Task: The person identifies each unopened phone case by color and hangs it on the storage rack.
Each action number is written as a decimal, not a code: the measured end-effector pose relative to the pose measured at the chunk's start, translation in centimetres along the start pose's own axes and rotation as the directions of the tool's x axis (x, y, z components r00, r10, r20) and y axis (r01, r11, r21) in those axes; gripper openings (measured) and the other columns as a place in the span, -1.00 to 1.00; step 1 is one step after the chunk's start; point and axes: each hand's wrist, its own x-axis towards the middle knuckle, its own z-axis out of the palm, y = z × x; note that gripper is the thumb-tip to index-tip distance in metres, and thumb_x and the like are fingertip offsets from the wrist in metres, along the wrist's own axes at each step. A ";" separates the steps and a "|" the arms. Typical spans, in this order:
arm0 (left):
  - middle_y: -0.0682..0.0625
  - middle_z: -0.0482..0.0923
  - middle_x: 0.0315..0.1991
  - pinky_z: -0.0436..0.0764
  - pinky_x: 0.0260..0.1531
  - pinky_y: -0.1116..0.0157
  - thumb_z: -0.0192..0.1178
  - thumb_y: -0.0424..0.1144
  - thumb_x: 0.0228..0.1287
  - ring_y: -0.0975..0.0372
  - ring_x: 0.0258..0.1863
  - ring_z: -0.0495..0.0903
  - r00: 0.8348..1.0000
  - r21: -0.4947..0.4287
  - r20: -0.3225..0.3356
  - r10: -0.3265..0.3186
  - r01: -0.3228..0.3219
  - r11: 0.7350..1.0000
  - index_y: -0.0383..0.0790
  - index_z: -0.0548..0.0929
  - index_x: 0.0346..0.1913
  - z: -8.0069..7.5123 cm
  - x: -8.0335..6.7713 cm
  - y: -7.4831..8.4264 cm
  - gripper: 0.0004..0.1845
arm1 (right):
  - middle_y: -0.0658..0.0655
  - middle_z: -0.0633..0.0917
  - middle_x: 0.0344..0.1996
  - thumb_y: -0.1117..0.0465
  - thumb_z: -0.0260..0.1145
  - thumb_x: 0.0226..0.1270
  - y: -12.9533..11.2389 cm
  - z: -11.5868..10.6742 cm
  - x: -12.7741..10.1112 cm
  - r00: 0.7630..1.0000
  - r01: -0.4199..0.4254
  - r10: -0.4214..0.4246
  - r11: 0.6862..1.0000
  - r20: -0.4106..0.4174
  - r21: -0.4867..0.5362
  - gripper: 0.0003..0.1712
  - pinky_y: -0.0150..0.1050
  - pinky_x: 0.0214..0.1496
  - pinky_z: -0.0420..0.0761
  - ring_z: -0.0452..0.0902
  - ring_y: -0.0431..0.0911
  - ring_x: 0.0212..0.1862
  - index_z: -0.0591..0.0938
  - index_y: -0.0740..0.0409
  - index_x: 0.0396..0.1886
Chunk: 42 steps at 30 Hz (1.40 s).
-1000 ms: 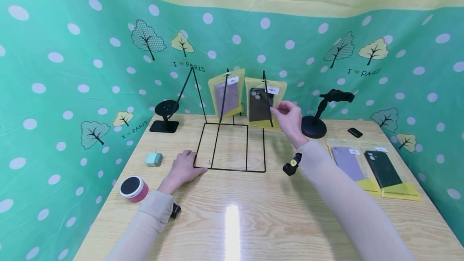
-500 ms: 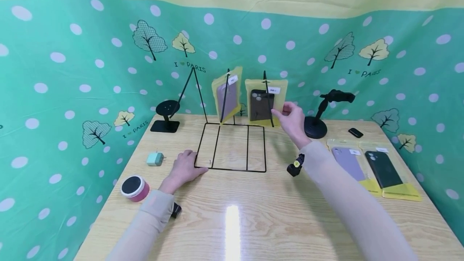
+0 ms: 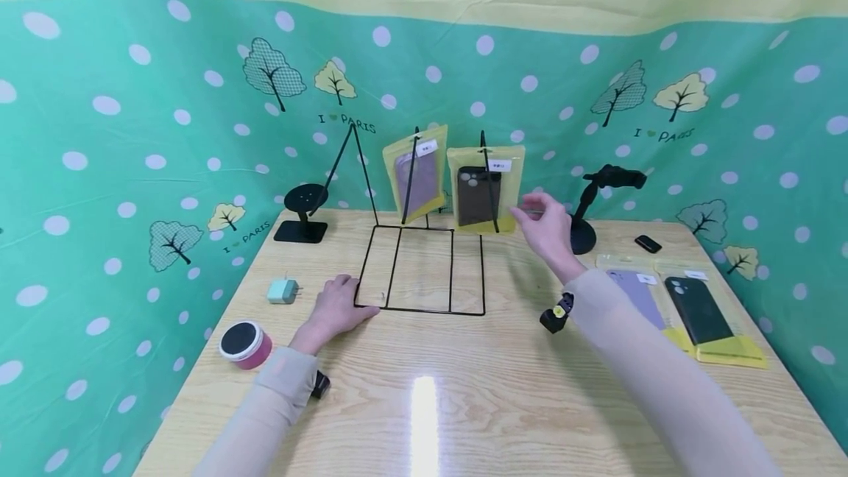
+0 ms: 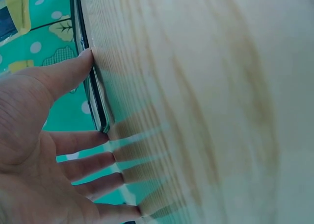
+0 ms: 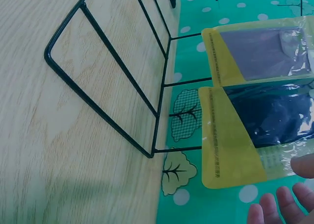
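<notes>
A black wire display rack stands mid-table, its base flat on the wood. Two yellow packets hang from its hooks: one with a purple phone case, one with a dark phone case. My right hand hovers just right of the dark-case packet, fingers relaxed and holding nothing; only its fingertips show in the right wrist view. Pressing flat on the table, my left hand has its fingers spread against the rack's front left corner.
Two more yellow packets, one purple case and one dark case, lie at the right. Black stands flank the rack. A mint charger and a pink round tin sit at the left, a small black item far right.
My right hand has let go of the dark-case packet and drawn back to the right. The packet now hangs free on its hook. The left hand has not moved.
</notes>
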 end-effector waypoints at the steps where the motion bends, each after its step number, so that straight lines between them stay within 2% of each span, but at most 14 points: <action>1: -0.38 0.31 0.21 0.36 0.02 -0.16 0.33 0.13 0.11 -0.22 0.14 0.30 1.000 0.004 0.000 0.001 -0.001 1.000 -0.52 0.39 0.24 0.0 0.0 0.0 -0.14 | 0.09 0.62 -0.03 0.09 0.33 0.30 0.0 -0.2 -0.1 1.000 0.005 -0.005 1.000 0.004 0.000 -0.58 -0.11 -0.08 0.57 0.54 -0.02 -0.02 0.55 0.11 0.11; 8: -0.38 0.30 0.21 0.36 0.03 -0.16 0.32 0.12 0.12 -0.22 0.14 0.29 1.000 0.006 0.005 0.003 -0.003 1.000 -0.52 0.39 0.24 0.1 0.1 0.0 -0.15 | 0.14 0.61 -0.05 0.09 0.30 0.32 0.7 -1.7 -1.5 0.995 0.084 -0.078 0.991 0.062 -0.099 -0.58 -0.08 -0.11 0.55 0.55 0.00 -0.07 0.53 0.13 0.12; 15: -0.38 0.29 0.22 0.36 0.04 -0.14 0.31 0.15 0.12 -0.23 0.14 0.30 1.000 0.006 0.000 0.010 -0.010 1.000 -0.52 0.38 0.25 0.0 0.5 0.4 -0.13 | 0.26 0.57 -0.04 0.06 0.28 0.33 3.1 -5.0 -3.4 0.972 0.184 -0.134 0.943 0.191 -0.276 -0.48 0.05 -0.03 0.48 0.52 0.13 -0.06 0.46 0.23 0.19; 20: -0.38 0.30 0.21 0.36 0.04 -0.14 0.32 0.14 0.11 -0.23 0.14 0.30 1.000 0.010 -0.007 0.018 -0.018 1.000 -0.52 0.38 0.25 0.0 0.5 0.3 -0.14 | 0.33 0.53 0.06 0.02 0.29 0.33 5.6 -7.7 -5.0 0.970 0.192 -0.128 0.924 0.206 -0.330 -0.42 0.11 -0.05 0.49 0.49 0.22 0.00 0.44 0.29 0.19; 25: -0.39 0.30 0.21 0.35 0.05 -0.14 0.32 0.13 0.12 -0.23 0.14 0.30 1.000 0.002 0.001 0.010 -0.010 1.000 -0.52 0.38 0.25 0.1 0.2 0.1 -0.14 | 0.41 0.45 0.17 -0.11 0.23 0.34 7.6 -10.4 -6.8 0.973 0.132 -0.044 0.912 0.228 -0.387 -0.28 0.19 -0.05 0.47 0.41 0.30 0.09 0.38 0.32 0.27; 29: -0.39 0.30 0.21 0.36 0.04 -0.14 0.32 0.14 0.11 -0.23 0.13 0.30 1.000 -0.008 -0.001 0.007 -0.007 1.000 -0.51 0.39 0.24 0.4 0.0 0.1 -0.15 | 0.54 0.38 0.16 -0.24 0.13 0.35 9.2 -12.6 -7.6 0.968 0.044 0.079 0.878 0.236 -0.477 -0.11 0.28 -0.07 0.40 0.33 0.40 0.10 0.26 0.41 0.35; 35: -0.37 0.30 0.21 0.37 0.03 -0.14 0.32 0.15 0.11 -0.23 0.13 0.30 1.000 0.003 0.006 -0.001 0.001 1.000 -0.51 0.39 0.25 0.4 0.1 0.1 -0.14 | 0.70 0.20 0.17 -0.35 0.05 0.32 12.4 -15.6 -8.3 0.941 -0.087 0.258 0.809 0.218 -0.581 0.11 0.41 -0.03 0.27 0.12 0.58 0.10 0.06 0.59 0.36; 39: -0.39 0.30 0.21 0.36 0.03 -0.16 0.32 0.14 0.11 -0.24 0.13 0.30 1.000 0.006 0.007 0.001 -0.001 1.000 -0.52 0.38 0.25 0.3 0.1 0.1 -0.13 | 0.76 0.12 0.16 -0.36 0.06 0.30 14.4 -17.0 -9.1 0.916 -0.136 0.328 0.795 0.230 -0.591 0.20 0.44 0.00 0.23 0.06 0.60 0.12 -0.03 0.70 0.32; 42: -0.39 0.29 0.21 0.35 0.04 -0.16 0.33 0.13 0.11 -0.24 0.13 0.30 1.000 0.005 0.005 -0.003 0.003 1.000 -0.52 0.37 0.25 0.0 0.2 0.1 -0.13 | 0.78 0.13 0.13 -0.34 0.08 0.31 15.5 -17.4 -9.5 0.911 -0.142 0.337 0.799 0.238 -0.585 0.20 0.42 -0.01 0.26 0.11 0.59 0.10 -0.02 0.76 0.28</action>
